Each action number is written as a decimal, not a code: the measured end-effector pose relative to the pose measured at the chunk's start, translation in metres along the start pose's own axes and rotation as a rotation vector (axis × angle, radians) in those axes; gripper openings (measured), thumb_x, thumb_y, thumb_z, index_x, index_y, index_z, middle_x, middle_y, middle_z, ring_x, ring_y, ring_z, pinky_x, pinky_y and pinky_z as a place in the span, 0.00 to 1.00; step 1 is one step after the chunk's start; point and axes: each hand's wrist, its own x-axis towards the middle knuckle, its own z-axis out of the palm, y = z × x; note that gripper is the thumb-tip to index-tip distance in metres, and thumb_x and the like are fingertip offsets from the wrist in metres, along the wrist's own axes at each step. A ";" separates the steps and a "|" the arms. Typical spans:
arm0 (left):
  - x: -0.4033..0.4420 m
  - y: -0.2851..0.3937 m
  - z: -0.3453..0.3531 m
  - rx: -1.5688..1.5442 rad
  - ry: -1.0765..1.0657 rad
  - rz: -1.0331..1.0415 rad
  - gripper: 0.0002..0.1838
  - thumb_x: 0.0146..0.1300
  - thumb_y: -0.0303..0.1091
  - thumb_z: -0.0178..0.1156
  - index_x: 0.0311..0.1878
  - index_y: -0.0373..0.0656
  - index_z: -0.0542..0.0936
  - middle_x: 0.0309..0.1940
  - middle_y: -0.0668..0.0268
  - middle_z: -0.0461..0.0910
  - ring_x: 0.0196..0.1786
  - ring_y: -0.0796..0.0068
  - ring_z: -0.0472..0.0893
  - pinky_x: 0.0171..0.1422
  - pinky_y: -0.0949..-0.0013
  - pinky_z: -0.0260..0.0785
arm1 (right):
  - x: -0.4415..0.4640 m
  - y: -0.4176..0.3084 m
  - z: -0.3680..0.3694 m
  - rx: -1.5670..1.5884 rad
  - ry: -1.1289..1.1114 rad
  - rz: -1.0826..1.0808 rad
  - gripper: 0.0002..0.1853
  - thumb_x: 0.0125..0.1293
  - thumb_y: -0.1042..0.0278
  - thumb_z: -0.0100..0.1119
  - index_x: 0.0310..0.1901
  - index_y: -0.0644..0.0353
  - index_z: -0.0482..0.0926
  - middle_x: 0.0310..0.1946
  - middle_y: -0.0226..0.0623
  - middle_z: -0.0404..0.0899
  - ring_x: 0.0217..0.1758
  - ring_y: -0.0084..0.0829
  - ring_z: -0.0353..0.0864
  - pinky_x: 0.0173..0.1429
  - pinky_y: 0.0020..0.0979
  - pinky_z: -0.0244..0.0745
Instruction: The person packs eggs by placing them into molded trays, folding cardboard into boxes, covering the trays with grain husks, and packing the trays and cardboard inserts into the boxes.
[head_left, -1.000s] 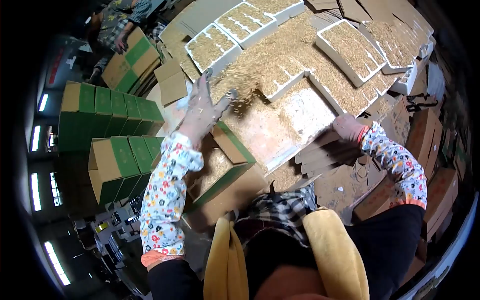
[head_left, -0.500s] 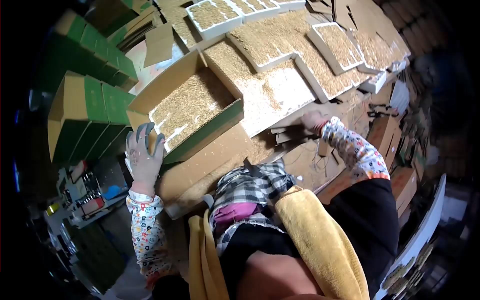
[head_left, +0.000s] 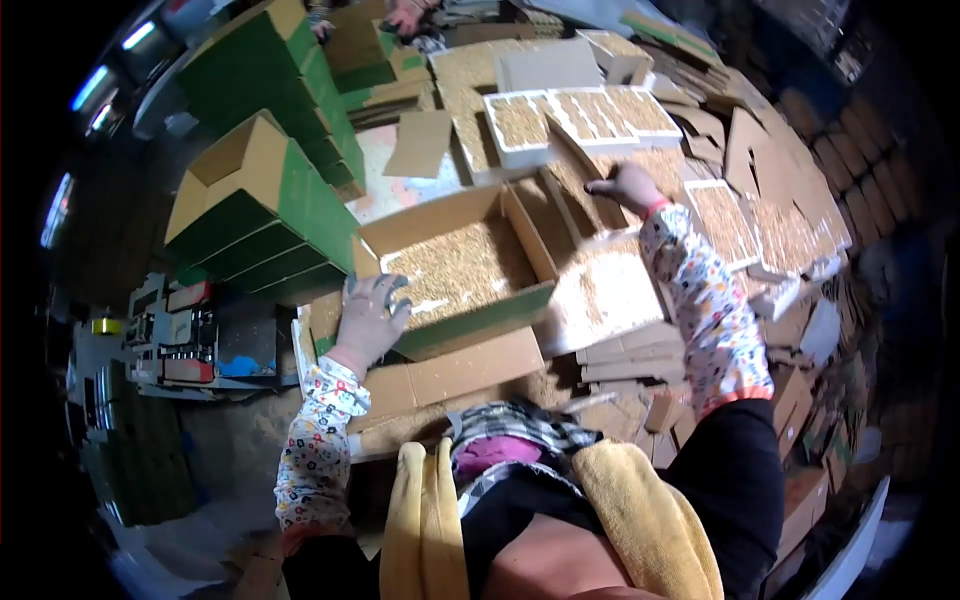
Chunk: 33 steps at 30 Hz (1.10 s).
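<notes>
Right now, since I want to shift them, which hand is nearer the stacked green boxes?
Left. The left hand is at the left end of the open box, close to the green boxes. The right hand is past its right end, by a cardboard panel.

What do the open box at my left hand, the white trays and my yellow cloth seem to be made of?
Open box: apparently matte cardboard, given its thin, plain brown inner walls. White trays: probably dull foam, judging by thick walls, though possibly plastic. Yellow cloth: likely towelling or plush, its surface fuzzy.
</notes>
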 end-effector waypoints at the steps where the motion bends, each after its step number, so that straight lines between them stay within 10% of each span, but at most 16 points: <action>1: -0.004 0.000 -0.001 0.016 0.016 0.006 0.23 0.53 0.42 0.62 0.53 0.48 0.73 0.50 0.58 0.72 0.56 0.58 0.70 0.69 0.49 0.50 | 0.009 -0.005 -0.001 0.146 0.044 0.110 0.16 0.55 0.54 0.63 0.32 0.61 0.78 0.28 0.45 0.81 0.35 0.45 0.81 0.41 0.39 0.75; 4: -0.009 0.016 -0.007 0.076 0.189 -0.031 0.27 0.53 0.44 0.62 0.55 0.45 0.71 0.55 0.52 0.67 0.61 0.51 0.64 0.70 0.47 0.48 | 0.003 -0.071 -0.016 0.307 0.275 0.032 0.10 0.58 0.61 0.59 0.32 0.59 0.78 0.30 0.45 0.81 0.37 0.43 0.81 0.40 0.39 0.75; 6: 0.001 0.032 -0.026 0.124 0.436 -0.036 0.28 0.54 0.42 0.62 0.57 0.42 0.70 0.54 0.51 0.68 0.59 0.50 0.65 0.68 0.48 0.52 | -0.020 -0.129 -0.019 0.039 0.250 -0.534 0.05 0.58 0.67 0.55 0.33 0.57 0.78 0.32 0.42 0.80 0.40 0.40 0.81 0.39 0.39 0.75; 8: 0.017 0.044 -0.036 -0.026 0.591 -0.102 0.29 0.54 0.42 0.61 0.59 0.44 0.69 0.56 0.50 0.67 0.58 0.48 0.66 0.65 0.48 0.55 | -0.067 -0.184 -0.029 -0.108 -0.161 -1.055 0.07 0.57 0.69 0.52 0.36 0.54 0.78 0.33 0.38 0.79 0.41 0.38 0.81 0.40 0.38 0.76; 10: 0.040 0.058 -0.047 0.030 0.243 -0.045 0.29 0.55 0.43 0.60 0.60 0.44 0.68 0.58 0.47 0.66 0.59 0.47 0.67 0.63 0.48 0.59 | -0.078 -0.196 0.053 -0.366 -0.576 -1.164 0.15 0.55 0.69 0.56 0.46 0.54 0.78 0.39 0.41 0.80 0.46 0.41 0.80 0.47 0.37 0.76; 14: 0.033 0.031 0.034 0.245 -0.499 -0.184 0.29 0.58 0.45 0.55 0.62 0.44 0.69 0.59 0.44 0.67 0.63 0.49 0.67 0.66 0.56 0.59 | -0.053 -0.203 0.021 0.319 -1.129 -0.913 0.35 0.52 0.60 0.63 0.63 0.58 0.65 0.55 0.52 0.73 0.60 0.47 0.71 0.62 0.40 0.68; 16: 0.045 0.017 0.047 0.264 -0.669 -0.134 0.30 0.56 0.46 0.55 0.62 0.44 0.69 0.58 0.44 0.69 0.61 0.49 0.68 0.65 0.56 0.61 | -0.057 -0.192 0.052 0.122 -0.367 -0.866 0.40 0.55 0.52 0.62 0.67 0.56 0.57 0.62 0.52 0.63 0.66 0.50 0.62 0.63 0.47 0.64; 18: 0.051 0.016 0.042 0.223 -0.731 -0.021 0.30 0.54 0.45 0.56 0.60 0.43 0.70 0.57 0.45 0.70 0.59 0.50 0.71 0.63 0.56 0.64 | -0.063 -0.186 0.071 -0.187 -0.481 -0.908 0.37 0.58 0.53 0.60 0.67 0.56 0.59 0.61 0.49 0.65 0.65 0.46 0.63 0.63 0.44 0.65; 20: 0.074 0.008 0.010 -0.056 -0.881 -0.089 0.26 0.55 0.41 0.55 0.57 0.40 0.71 0.57 0.48 0.71 0.59 0.51 0.71 0.64 0.55 0.63 | -0.028 -0.192 0.032 0.433 -1.172 -0.401 0.28 0.61 0.64 0.57 0.62 0.59 0.67 0.55 0.43 0.74 0.58 0.35 0.71 0.62 0.34 0.68; 22: 0.052 0.008 -0.015 -0.164 0.003 -0.051 0.23 0.56 0.34 0.55 0.56 0.39 0.71 0.55 0.51 0.72 0.58 0.51 0.72 0.62 0.56 0.65 | -0.017 -0.147 0.018 1.038 -0.516 -0.464 0.22 0.61 0.73 0.54 0.58 0.65 0.72 0.49 0.39 0.78 0.51 0.27 0.76 0.58 0.26 0.70; 24: 0.036 -0.020 -0.022 -0.344 0.554 -0.310 0.22 0.57 0.29 0.55 0.57 0.39 0.69 0.55 0.52 0.72 0.57 0.53 0.72 0.61 0.58 0.66 | -0.018 -0.095 0.009 1.106 -0.339 -0.214 0.24 0.61 0.73 0.55 0.59 0.68 0.69 0.49 0.41 0.77 0.51 0.29 0.77 0.59 0.27 0.70; 25: 0.028 -0.026 -0.006 -0.545 0.547 -0.601 0.23 0.60 0.29 0.57 0.58 0.39 0.67 0.58 0.49 0.69 0.57 0.55 0.72 0.62 0.59 0.64 | -0.018 -0.073 0.030 1.065 -0.604 -0.026 0.23 0.63 0.72 0.56 0.59 0.70 0.69 0.48 0.42 0.77 0.49 0.31 0.78 0.55 0.29 0.73; 26: 0.028 -0.039 0.033 -1.492 0.320 -0.492 0.30 0.58 0.40 0.64 0.59 0.35 0.67 0.63 0.46 0.61 0.63 0.54 0.66 0.62 0.59 0.65 | -0.032 -0.083 0.049 1.260 -0.857 0.260 0.21 0.64 0.67 0.56 0.57 0.70 0.70 0.47 0.41 0.77 0.46 0.32 0.79 0.50 0.31 0.77; 28: 0.012 -0.004 0.085 -0.225 -0.051 -0.935 0.40 0.50 0.48 0.71 0.59 0.32 0.65 0.63 0.47 0.63 0.62 0.55 0.69 0.61 0.58 0.66 | -0.021 -0.088 0.127 0.413 -0.943 0.114 0.28 0.62 0.48 0.60 0.53 0.65 0.72 0.37 0.32 0.76 0.35 0.24 0.75 0.43 0.27 0.73; 33: -0.005 -0.051 0.051 -0.851 0.078 -0.654 0.41 0.52 0.51 0.68 0.62 0.34 0.65 0.49 0.55 0.78 0.50 0.67 0.78 0.56 0.68 0.69 | -0.080 -0.154 0.106 1.289 -0.607 0.076 0.26 0.64 0.55 0.60 0.57 0.64 0.70 0.45 0.30 0.76 0.46 0.22 0.73 0.51 0.25 0.70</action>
